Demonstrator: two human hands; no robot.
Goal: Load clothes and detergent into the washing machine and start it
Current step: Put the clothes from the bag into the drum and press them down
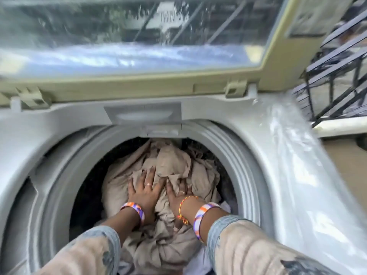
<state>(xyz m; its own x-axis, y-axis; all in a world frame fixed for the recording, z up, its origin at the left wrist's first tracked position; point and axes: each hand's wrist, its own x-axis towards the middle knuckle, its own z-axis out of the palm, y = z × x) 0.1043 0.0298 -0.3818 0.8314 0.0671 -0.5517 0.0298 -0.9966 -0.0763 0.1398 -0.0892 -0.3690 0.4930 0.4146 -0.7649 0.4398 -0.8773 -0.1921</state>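
Observation:
A grey top-loading washing machine stands with its glass lid raised at the back. Its drum holds a heap of beige clothes, with a bit of white cloth at the right. Both my arms reach down into the drum. My left hand lies flat on the beige heap with fingers spread, pressing it. My right hand presses the heap beside it; its fingertips are partly sunk in the folds. No detergent is in view.
A grey drawer panel sits in the machine's top behind the drum. A black metal railing stands at the right, with a pale ledge and floor below it. The frame is blurred by motion.

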